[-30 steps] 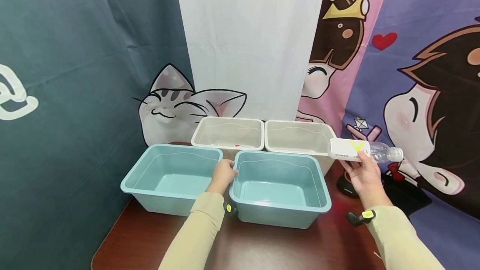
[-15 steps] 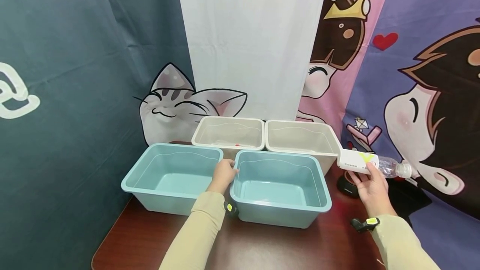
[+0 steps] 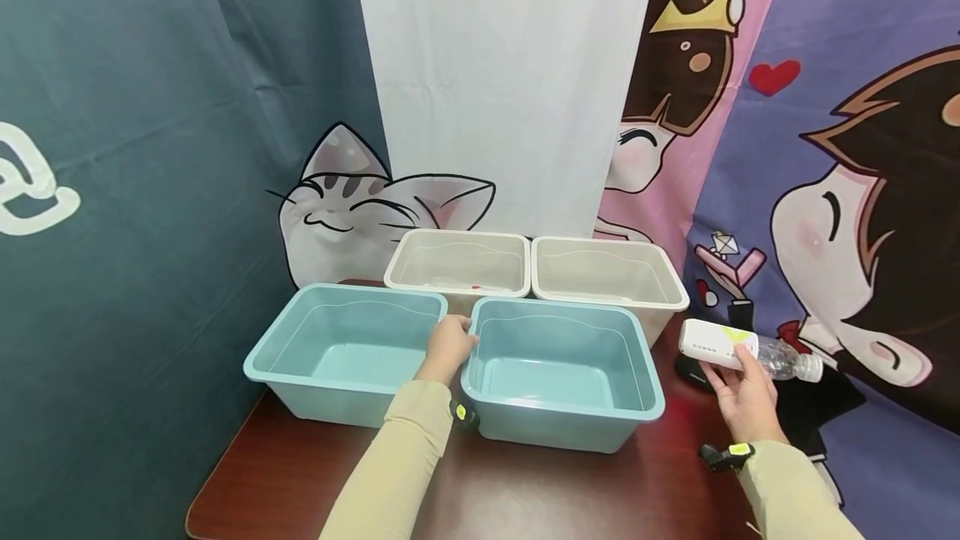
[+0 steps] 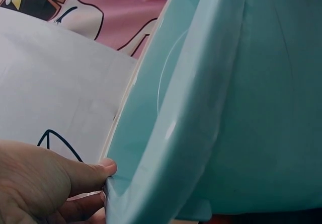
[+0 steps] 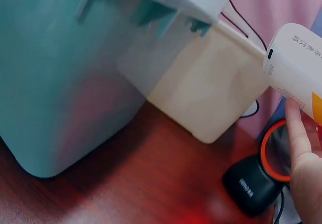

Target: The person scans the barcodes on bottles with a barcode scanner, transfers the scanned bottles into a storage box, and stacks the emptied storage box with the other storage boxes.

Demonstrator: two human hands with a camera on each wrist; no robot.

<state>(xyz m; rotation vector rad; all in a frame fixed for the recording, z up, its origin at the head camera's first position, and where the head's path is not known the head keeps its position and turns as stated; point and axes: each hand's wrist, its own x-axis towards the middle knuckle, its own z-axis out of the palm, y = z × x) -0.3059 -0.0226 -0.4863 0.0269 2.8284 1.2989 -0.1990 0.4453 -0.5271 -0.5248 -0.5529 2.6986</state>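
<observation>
My left hand (image 3: 447, 350) pinches the rim of the right-hand light blue bin (image 3: 562, 430) at its left back corner. In the left wrist view the thumb (image 4: 93, 176) lies over the rim, with the other fingers below it. My right hand (image 3: 748, 407) holds a clear plastic bottle (image 3: 777, 358) with a white and yellow label, right of that bin. The bottle lies sideways, its white cap to the right, thumb in front and fingers underneath. In the right wrist view only the bottle's label end (image 5: 297, 63) shows.
Another light blue bin (image 3: 322, 402) stands at the left. Behind are two beige bins; the left one (image 3: 457, 240) has a small red spot inside, the right one (image 3: 611, 244) touches it. A black device with an orange ring (image 5: 251, 186) stands on the brown table (image 3: 525, 498).
My right hand has moved the bottle slightly right and down, away from the right beige bin's corner. My left hand has stayed on the blue bin's rim.
</observation>
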